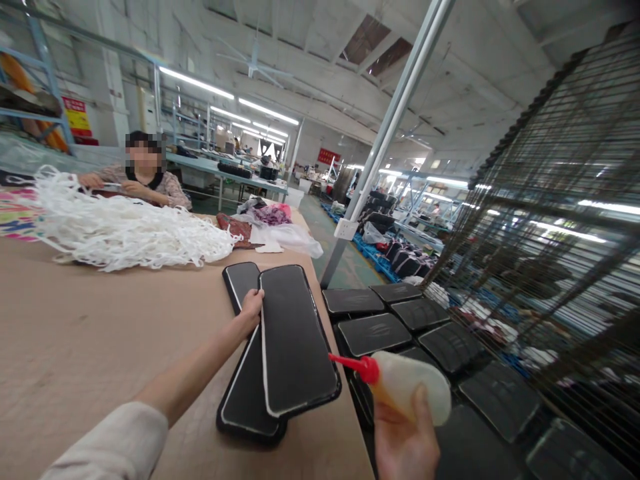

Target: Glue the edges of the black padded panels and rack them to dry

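Observation:
My left hand (251, 308) grips the left long edge of a black rectangular panel (296, 340) with rounded corners and a pale line round its rim. This panel lies tilted across a second black panel (241, 395) of the same kind on the table. In my right hand (406, 437) is a squeeze bottle (413, 387) of yellowish, translucent plastic, its fingers wrapped round the body. The bottle's red nozzle (353, 363) points left, with its tip at the upper panel's right edge near the lower corner. Whether the tip touches the edge I cannot tell.
White strips (135, 223) lie heaped at the table's far left, near a seated person (145, 173). Plastic and cloth scraps (270, 223) lie at the far end. Beside the brown tabletop (100, 333), several black panels (375, 333) stand in rows, with a wire rack (565, 200) behind. A metal post (380, 147) rises near the table's corner.

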{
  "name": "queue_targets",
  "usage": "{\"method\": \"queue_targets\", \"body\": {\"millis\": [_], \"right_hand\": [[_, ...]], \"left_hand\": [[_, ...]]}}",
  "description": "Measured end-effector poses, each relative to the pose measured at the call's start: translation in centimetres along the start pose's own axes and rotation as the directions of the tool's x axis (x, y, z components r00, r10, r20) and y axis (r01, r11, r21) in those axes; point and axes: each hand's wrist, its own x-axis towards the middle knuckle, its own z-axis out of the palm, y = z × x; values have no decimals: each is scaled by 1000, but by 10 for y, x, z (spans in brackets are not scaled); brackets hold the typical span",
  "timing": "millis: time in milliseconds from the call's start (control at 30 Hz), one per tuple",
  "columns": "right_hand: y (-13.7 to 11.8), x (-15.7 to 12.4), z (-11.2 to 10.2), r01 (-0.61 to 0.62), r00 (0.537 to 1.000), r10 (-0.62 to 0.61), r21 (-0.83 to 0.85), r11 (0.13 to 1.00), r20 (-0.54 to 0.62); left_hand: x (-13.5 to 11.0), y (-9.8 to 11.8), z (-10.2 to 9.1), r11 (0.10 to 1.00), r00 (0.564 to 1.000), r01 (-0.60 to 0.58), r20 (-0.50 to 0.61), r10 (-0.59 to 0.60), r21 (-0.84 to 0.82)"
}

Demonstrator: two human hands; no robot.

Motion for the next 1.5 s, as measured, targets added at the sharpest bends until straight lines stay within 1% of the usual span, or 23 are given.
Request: {"method": "queue_targets", "body": {"millis": [67, 133, 200, 267, 333, 400, 467, 567, 667, 800, 933, 1100, 1267, 1333, 1367, 1400, 1433, 1500], "right_hand": [[-14, 15, 3, 57, 998, -56, -31, 998, 37], [-23, 27, 8, 156, 985, -149, -82, 984, 91], [-27, 39, 14, 275, 951, -249, -134, 952, 186], [-29, 50, 21, 356, 910, -302, -166, 920, 284], [-28, 61, 26, 389, 886, -313, -182, 903, 342], [-28, 71, 30, 399, 878, -316, -185, 898, 360], [-27, 79, 31, 415, 869, -328, -185, 891, 370], [-25, 87, 31, 424, 866, -337, -186, 886, 369], [-23, 85, 27, 399, 879, -307, -211, 892, 366], [-20, 71, 16, 325, 901, -214, -262, 909, 377], [-16, 57, 4, 248, 911, -117, -299, 922, 396], [-11, 47, -10, 137, 937, -14, -332, 933, 348], [-6, 29, -21, 58, 918, 93, -363, 930, 386], [-4, 21, -24, 21, 907, 142, -380, 925, 397], [-5, 19, -25, -11, 914, 164, -381, 925, 372], [-7, 20, -24, -44, 933, 171, -369, 928, 318], [-10, 22, -23, -70, 957, 161, -341, 937, 243], [-18, 33, -19, -69, 991, 95, -243, 968, 99]], "left_hand": [[-10, 6, 2, 1000, 995, 29, 93, -30, 7], [-22, 12, 4, 998, 977, 64, 203, -66, 20], [-36, 19, 7, 995, 948, 88, 304, -96, 39], [-47, 26, 9, 992, 908, 105, 401, -123, 67], [-54, 31, 10, 989, 859, 107, 491, -145, 105], [-58, 33, 10, 984, 813, 102, 558, -165, 143], [-58, 33, 9, 981, 790, 101, 586, -179, 165], [-55, 31, 8, 978, 783, 104, 592, -192, 180], [-51, 28, 8, 975, 781, 121, 589, -208, 185], [-47, 25, 8, 972, 783, 149, 579, -228, 182], [-43, 23, 9, 967, 791, 167, 560, -247, 191], [-39, 22, 11, 962, 797, 204, 540, -272, 183], [-34, 23, 13, 962, 811, 214, 519, -272, 169], [-29, 22, 12, 965, 828, 213, 496, -262, 154], [-26, 22, 11, 967, 842, 211, 477, -253, 142], [-22, 22, 9, 970, 859, 209, 451, -243, 125], [-18, 21, 7, 974, 879, 205, 419, -229, 101], [-9, 20, 2, 980, 919, 197, 342, -195, 31]]}}
